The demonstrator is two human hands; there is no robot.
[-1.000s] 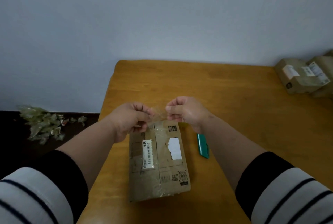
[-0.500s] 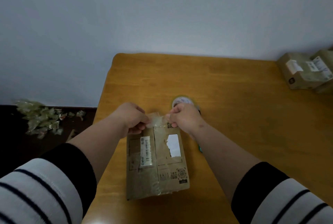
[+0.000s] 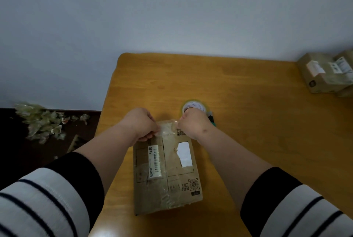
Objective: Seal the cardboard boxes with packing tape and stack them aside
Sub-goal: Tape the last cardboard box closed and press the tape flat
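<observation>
Cardboard box near surface left edge; open room far and right. Brown, labelled, seam taped. Left hand and right hand pinching clear tape strip over far end.

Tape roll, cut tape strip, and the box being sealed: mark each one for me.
tape roll (image 3: 194,105): head view, on its top face beyond the right hand.
tape strip (image 3: 167,127): head view, mid-span between the two hands.
cardboard box (image 3: 172,185): head view, on its top panel near the centre seam.
</observation>
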